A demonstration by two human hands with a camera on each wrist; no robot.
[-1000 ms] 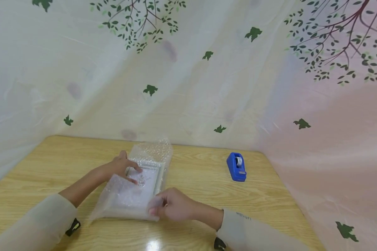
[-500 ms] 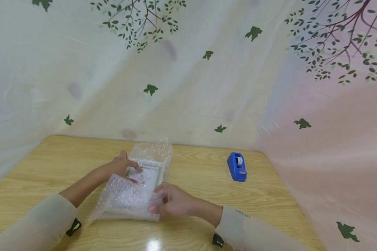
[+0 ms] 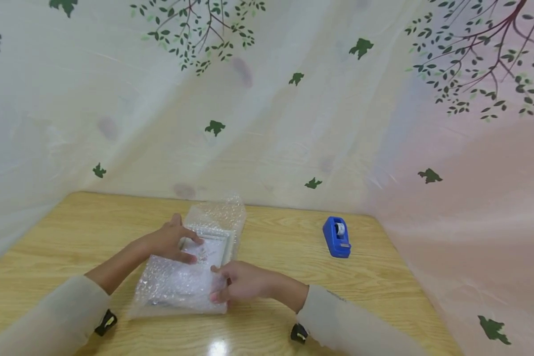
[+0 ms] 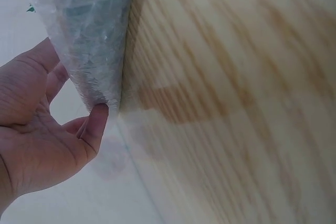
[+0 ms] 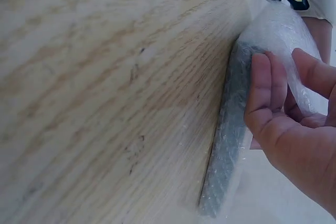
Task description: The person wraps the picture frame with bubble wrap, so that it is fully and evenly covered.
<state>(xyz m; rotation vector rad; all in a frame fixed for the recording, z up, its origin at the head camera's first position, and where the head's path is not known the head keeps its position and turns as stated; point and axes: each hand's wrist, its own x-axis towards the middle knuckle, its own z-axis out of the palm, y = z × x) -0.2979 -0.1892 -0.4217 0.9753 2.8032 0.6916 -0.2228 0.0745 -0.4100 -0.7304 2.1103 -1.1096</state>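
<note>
1 frame (image 3: 211, 249), 1 bubble-wrap sheet (image 3: 173, 282), 1 tape dispenser (image 3: 336, 239).

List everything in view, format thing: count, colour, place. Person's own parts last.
Rectangular framed picture: 1, whitish, lying flat left of table centre, near part under wrap
Translucent plastic bubble wrap: one piece as far as visible, clear, over the frame's near part and extending past its far end
Wedge-shaped tape dispenser: 1, blue, far right of table
Tape roll: 1, whitish, in dispenser
Wood-grain table: 1, light brown, under everything
Leaf-printed hanging sheet: count unclear, cream to pink with green print, behind and beside table
Wrist devices: 2, black, by the cuffs
Long sleeves: 2, beige, on forearms
Left hand: 1, bare, over picture's left side
Right hand: 1, bare, at wrap's near right corner
</note>
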